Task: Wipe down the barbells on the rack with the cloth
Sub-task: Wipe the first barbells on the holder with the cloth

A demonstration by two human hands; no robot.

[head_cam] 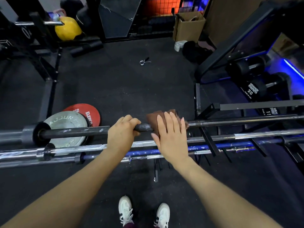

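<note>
Dark rubber gym floor [118, 89]; red plate [85, 112] reads ELEIKO; left hand [121, 130] grip clenched round black barbell [74, 131], right hand [171, 134] flat, pressing brown cloth [153, 117]

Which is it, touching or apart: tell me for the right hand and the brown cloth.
Touching. The head view shows the right hand lying flat with straight fingers on the brown cloth, pressing it onto the black barbell.

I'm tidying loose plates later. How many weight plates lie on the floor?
2: a grey plate left of the left hand, behind the black barbell, and a red plate partly under it. Others may be hidden.
</note>
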